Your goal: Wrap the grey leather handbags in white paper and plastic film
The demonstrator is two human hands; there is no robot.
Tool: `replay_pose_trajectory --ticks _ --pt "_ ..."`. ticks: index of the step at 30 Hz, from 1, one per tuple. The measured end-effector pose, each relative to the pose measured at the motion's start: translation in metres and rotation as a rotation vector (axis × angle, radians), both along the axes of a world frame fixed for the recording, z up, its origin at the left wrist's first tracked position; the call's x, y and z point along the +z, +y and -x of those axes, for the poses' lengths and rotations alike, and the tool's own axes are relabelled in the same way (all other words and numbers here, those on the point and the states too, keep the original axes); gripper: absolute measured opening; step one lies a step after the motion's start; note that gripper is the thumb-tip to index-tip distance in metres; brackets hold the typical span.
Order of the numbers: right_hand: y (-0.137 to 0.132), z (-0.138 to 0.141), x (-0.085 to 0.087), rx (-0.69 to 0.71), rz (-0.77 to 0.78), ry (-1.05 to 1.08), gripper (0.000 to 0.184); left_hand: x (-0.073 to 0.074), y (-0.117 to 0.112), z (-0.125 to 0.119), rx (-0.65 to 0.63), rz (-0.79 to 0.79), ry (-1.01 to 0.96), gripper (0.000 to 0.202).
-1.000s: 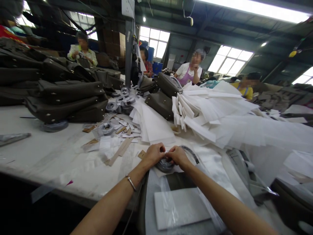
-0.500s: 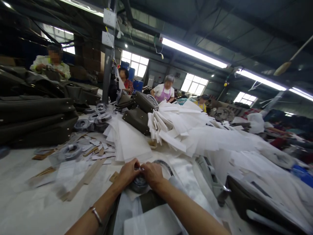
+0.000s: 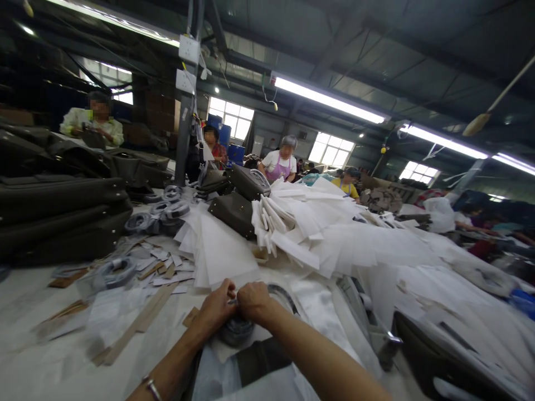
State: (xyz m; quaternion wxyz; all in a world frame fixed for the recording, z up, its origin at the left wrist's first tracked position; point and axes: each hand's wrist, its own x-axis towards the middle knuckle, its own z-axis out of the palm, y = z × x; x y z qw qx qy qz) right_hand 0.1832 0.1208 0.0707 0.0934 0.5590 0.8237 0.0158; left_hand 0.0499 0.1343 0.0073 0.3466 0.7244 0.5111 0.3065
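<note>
My left hand (image 3: 218, 304) and my right hand (image 3: 253, 303) meet at the far side of a dark coiled strap (image 3: 236, 333), which looks wrapped in clear plastic. Both sets of fingers are closed and pinch at the coil's upper edge; the exact spot they grip is partly hidden. Under the coil and my forearms lies a dark olive bag (image 3: 264, 359), partly covered by pale translucent sheeting (image 3: 219, 365). A curved dark handle or strap (image 3: 284, 295) in white wrapping shows just beyond my right hand.
White foam sheets (image 3: 225, 239) pile up ahead and rightward. Further coiled straps (image 3: 113, 273) and cardboard strips (image 3: 140, 323) lie left, beside stacked dark bags (image 3: 62, 217). Another dark bag (image 3: 443, 356) is at right. Co-workers, among them a person in a purple apron (image 3: 280, 164), work beyond.
My right hand has closed more into a fist at the coil, and my left fingers have lifted slightly. The view has shifted a little; the coil stays between my hands.
</note>
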Motion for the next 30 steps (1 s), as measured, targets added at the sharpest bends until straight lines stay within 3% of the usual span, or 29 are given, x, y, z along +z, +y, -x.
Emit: replay_pose_trajectory --ticks 3,7,12,15,23,30 --pt "-0.005 -0.004 0.002 -0.020 -0.047 0.009 0.020 -0.002 0.001 0.000 -0.004 0.010 -0.015 0.039" --pt "-0.014 -0.009 0.003 0.106 -0.120 0.046 0.029 -0.002 0.003 0.000 -0.015 0.035 -0.072 0.047" --pt "-0.009 -0.008 -0.006 0.192 -0.095 0.040 0.023 -0.002 0.010 0.006 -0.043 0.174 -0.320 0.065" --pt "-0.006 -0.007 -0.014 0.203 -0.093 0.036 0.023 -0.004 0.011 0.014 -0.014 0.191 -0.358 0.069" --pt "-0.009 -0.011 -0.022 0.198 -0.120 0.074 0.023 -0.018 0.005 0.031 0.135 0.267 -0.624 0.063" --pt "-0.010 -0.009 -0.021 0.171 -0.101 0.075 0.021 -0.011 0.000 0.031 0.095 0.224 -0.567 0.053"
